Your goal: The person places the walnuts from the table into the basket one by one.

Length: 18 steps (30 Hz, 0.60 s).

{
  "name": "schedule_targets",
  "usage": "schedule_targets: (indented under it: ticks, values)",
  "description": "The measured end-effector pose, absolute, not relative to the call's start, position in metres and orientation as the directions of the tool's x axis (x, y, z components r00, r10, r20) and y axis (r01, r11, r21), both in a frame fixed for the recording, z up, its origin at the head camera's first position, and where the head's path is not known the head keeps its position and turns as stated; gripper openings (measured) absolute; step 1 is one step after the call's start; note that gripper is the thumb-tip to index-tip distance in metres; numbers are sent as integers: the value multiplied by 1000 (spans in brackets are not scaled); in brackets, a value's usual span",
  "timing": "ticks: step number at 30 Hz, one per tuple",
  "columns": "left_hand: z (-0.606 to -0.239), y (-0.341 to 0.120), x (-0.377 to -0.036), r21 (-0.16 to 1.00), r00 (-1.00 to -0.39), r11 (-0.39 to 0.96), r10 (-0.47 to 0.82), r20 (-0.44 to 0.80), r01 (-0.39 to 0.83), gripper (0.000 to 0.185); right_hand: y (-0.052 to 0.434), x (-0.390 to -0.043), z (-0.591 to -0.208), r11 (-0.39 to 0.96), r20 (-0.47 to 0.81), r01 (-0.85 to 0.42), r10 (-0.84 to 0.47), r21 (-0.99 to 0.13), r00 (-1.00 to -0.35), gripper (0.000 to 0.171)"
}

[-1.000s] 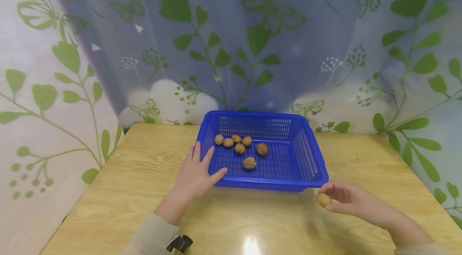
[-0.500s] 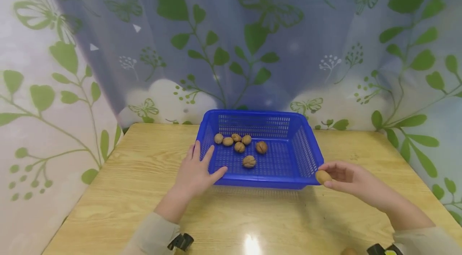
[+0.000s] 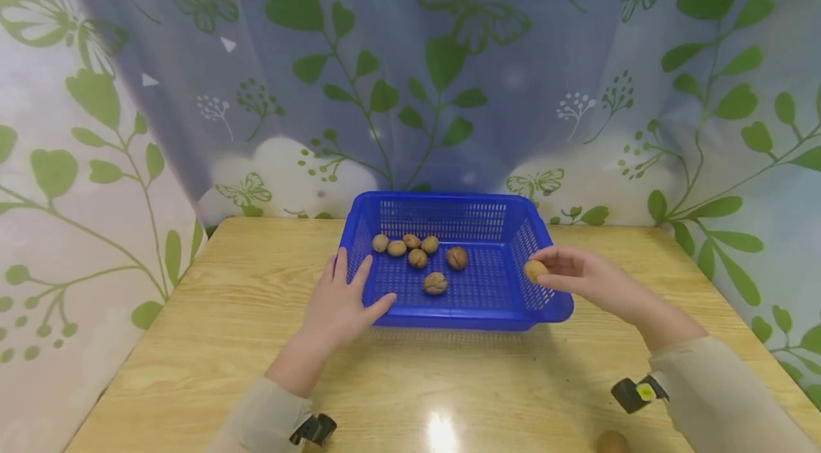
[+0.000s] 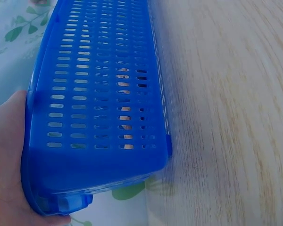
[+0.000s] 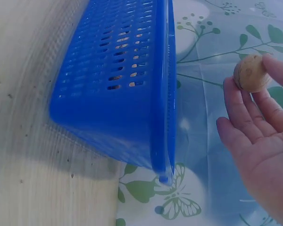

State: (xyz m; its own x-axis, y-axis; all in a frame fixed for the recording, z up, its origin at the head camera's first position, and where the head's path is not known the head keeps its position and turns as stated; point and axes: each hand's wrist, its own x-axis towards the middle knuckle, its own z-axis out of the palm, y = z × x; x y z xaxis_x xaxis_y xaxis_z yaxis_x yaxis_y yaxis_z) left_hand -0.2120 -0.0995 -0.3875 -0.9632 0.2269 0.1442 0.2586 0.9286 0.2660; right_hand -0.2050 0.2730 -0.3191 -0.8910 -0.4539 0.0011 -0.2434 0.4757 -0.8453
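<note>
Several walnuts (image 3: pixel 435 283) lie in a blue plastic basket (image 3: pixel 449 315), most of them grouped toward its left back. My left hand (image 3: pixel 338 303) rests on the basket's left front corner, its fingers spread and fairly straight over the rim. In the left wrist view, part of that hand (image 4: pixel 7 160) shows beside the rim. Between thumb and fingertips my right hand (image 3: pixel 593 280) pinches a walnut (image 3: pixel 535 271) above the basket's right side. The right wrist view shows this walnut (image 5: pixel 251 73) held above the rim, apart from the basket.
Another round brown walnut-like thing (image 3: pixel 613 441) sits at the bottom edge of the head view, partly cut off. The wooden table (image 3: pixel 256 275) ends at a patterned curtain (image 3: pixel 359 82) behind the basket.
My right hand has carried the walnut up and leftward, from in front of the basket's right corner to over its right side. The left hand has stayed on the corner.
</note>
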Motion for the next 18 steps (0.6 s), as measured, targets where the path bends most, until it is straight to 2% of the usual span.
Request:
schedule_targets:
  ticks: [18]
  values:
    - [-394,-99,-214,265,-965,932,217,145,249,83,238,-276,-309,568,-37,-253,-448,-783,-893,41]
